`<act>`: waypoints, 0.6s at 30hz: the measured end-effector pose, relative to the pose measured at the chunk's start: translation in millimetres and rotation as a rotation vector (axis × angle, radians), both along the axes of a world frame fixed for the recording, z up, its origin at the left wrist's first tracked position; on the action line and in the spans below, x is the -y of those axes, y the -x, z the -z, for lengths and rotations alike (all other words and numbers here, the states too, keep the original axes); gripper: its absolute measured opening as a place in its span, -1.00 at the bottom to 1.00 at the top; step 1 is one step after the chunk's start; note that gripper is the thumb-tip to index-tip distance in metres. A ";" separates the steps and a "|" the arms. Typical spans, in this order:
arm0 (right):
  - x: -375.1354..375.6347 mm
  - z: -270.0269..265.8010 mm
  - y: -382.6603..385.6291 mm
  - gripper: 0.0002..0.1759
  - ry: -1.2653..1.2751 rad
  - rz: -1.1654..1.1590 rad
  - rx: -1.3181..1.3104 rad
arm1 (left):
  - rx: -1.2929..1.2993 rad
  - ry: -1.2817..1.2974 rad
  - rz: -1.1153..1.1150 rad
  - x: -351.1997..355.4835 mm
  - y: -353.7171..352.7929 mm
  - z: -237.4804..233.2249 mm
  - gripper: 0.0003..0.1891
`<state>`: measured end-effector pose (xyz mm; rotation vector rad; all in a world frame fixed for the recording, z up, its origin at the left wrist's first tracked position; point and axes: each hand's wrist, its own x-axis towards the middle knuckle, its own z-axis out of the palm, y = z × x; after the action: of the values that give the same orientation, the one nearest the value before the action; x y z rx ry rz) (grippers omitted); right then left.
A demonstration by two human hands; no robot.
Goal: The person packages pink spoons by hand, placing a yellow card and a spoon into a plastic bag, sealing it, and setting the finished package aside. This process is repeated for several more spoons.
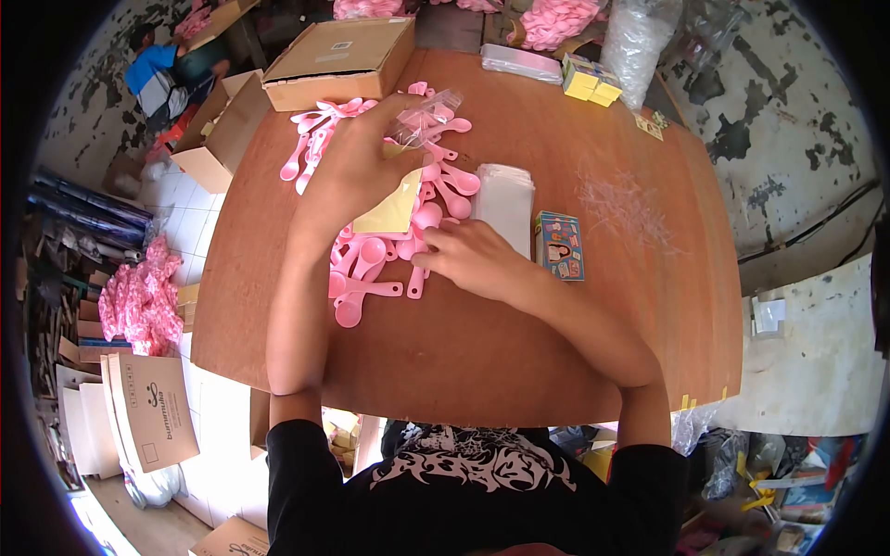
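Note:
Pink measuring spoons (373,252) lie in a loose pile on the brown table. Over the pile's far side, my left hand (366,157) is closed on a clear plastic bag (431,119); some of its fingers are hidden. A yellow card or flat packet (389,211) shows beneath that hand, among the spoons. My right hand (473,259) is at the pile's near right side, fingers curled and pinched on a pink spoon, its fingertips partly hidden. Just beyond the right hand is a stack of clear plastic bags (505,199).
A small blue printed box (559,246) sits right of the bag stack. Thin plastic scraps (626,208) are scattered farther right. A cardboard box (338,60) and yellow boxes (591,79) stand at the far edge. Another person (162,79) is at the far left.

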<state>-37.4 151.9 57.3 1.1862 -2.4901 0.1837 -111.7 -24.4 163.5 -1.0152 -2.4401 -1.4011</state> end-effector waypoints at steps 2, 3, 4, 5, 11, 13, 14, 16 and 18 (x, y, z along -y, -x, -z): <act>10.3 4.3 2.9 -0.84 -0.111 0.032 0.001 | 0.012 0.001 0.006 0.6 -0.5 -1.0 -0.43; 13.9 4.2 3.5 -0.82 -0.220 0.064 0.001 | 0.018 0.000 0.028 -0.3 -1.5 -1.4 -0.42; 15.9 3.3 3.6 -0.82 -0.219 0.063 -0.001 | 0.022 -0.001 0.051 -1.4 -2.7 -2.1 -0.41; 17.6 1.2 3.7 -0.83 -0.273 0.051 -0.015 | 0.019 -0.001 0.050 -2.1 -4.2 -3.4 -0.41; -4.4 -5.0 3.4 -0.85 -0.107 -0.071 -0.118 | 0.160 -0.062 0.096 -6.5 -0.7 1.3 -0.39; -15.2 -16.2 -3.9 -0.87 0.023 -0.116 -0.109 | 0.161 -0.121 0.137 -7.3 1.9 2.6 -0.39; -19.7 -22.4 -10.7 -0.88 0.235 -0.098 -0.021 | 0.158 -0.122 0.136 -8.0 1.2 1.0 -0.39; -37.8 -44.7 -16.9 -0.85 0.581 -0.152 0.124 | 0.338 -0.263 0.219 -10.7 -2.1 -2.4 -0.40; -56.7 -66.2 -20.9 -0.83 0.867 -0.138 0.142 | 0.330 -0.201 0.230 -15.5 1.0 5.9 -0.39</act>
<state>-16.4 208.6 123.4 0.9558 -2.0266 1.2635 -112.7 -8.8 157.6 -1.1224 -2.3847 -1.9871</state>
